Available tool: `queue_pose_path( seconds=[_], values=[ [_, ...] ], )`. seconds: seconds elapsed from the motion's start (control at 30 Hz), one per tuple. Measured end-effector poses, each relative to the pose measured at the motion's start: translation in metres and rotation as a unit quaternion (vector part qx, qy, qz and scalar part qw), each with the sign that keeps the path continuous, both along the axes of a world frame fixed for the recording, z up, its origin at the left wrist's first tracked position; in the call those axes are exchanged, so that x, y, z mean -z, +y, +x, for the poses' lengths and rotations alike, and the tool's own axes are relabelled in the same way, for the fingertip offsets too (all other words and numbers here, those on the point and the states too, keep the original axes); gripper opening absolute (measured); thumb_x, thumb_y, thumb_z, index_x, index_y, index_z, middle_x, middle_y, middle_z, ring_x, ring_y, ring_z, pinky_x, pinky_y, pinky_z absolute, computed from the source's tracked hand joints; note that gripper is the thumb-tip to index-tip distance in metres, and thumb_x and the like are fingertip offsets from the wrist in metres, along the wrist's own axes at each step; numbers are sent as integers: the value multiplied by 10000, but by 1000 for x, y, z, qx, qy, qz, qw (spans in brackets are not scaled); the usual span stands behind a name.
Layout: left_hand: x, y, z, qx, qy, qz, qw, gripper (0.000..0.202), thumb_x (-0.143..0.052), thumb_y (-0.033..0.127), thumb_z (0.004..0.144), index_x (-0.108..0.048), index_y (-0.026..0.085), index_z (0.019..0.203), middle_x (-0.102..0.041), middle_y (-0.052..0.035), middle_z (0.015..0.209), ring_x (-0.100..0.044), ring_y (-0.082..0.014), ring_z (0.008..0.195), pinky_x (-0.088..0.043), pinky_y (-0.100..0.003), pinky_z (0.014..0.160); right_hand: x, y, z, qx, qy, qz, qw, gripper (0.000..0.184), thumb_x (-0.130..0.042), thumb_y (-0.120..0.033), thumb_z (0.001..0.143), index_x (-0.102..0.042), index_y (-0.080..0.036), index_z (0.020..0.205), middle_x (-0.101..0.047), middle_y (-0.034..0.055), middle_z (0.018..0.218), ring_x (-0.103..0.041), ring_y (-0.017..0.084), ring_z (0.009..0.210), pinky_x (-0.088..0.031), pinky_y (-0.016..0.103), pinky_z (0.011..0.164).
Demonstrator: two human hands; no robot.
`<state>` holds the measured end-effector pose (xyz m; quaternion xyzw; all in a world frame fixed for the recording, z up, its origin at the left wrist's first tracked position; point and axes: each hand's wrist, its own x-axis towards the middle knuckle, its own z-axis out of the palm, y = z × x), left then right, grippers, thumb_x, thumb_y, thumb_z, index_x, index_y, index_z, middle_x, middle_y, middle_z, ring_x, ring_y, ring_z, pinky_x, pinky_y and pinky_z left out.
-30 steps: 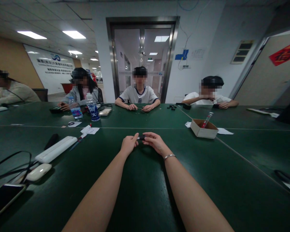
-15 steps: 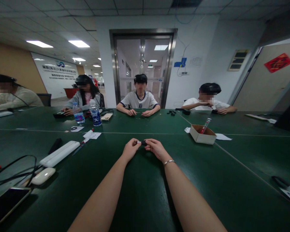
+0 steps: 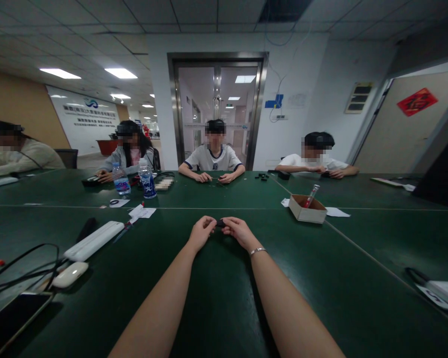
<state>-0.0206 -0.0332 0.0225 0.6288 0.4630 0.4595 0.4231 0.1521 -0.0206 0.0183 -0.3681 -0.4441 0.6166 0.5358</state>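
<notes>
Closing slightly tighter than a moment earlier, pinching a small black part (image 3: 220,224) between curled fingertips of left hand (image 3: 200,232) and right hand (image 3: 239,232), holding it just above the green worktop (image 3: 321,258), centred ahead, seemingly for a steady two-sided grip.

Left hand (image 3: 200,232) and right hand (image 3: 239,231) now press closer around the black piece (image 3: 220,224).

Ceiling light panels (image 3: 121,73) at upper left light the room dimly; the glass door (image 3: 197,114) glows brighter. The green table (image 3: 216,298) lies dark, and the small black object (image 3: 220,223) between left hand (image 3: 201,232) and right hand (image 3: 239,231) blurs into shadow. Straight edges bow toward the frame's corners.
</notes>
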Motion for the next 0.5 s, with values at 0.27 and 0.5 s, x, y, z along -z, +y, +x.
queue_pose_path(
  seconds=[0.27,0.5],
  values=[
    [8,5,0,-6,-10,9,1000,392,-591,490,794,-574,176,1028,-630,-64,914,-597,-170,793,-446,-235,584,-2,-2,0,-4,2,-3,1000,171,-807,-187,724,-708,-100,833,-676,61,725,-624,103,575,-527,178,545],
    [3,2,0,-13,2,1,1000,334,-582,433,819,-598,174,1030,-632,-80,988,-602,-167,814,-473,-238,608,-2,-2,0,-7,-2,-2,1000,148,-785,-176,740,-716,-103,849,-686,69,738,-637,111,592,-533,179,556]
  ],
)
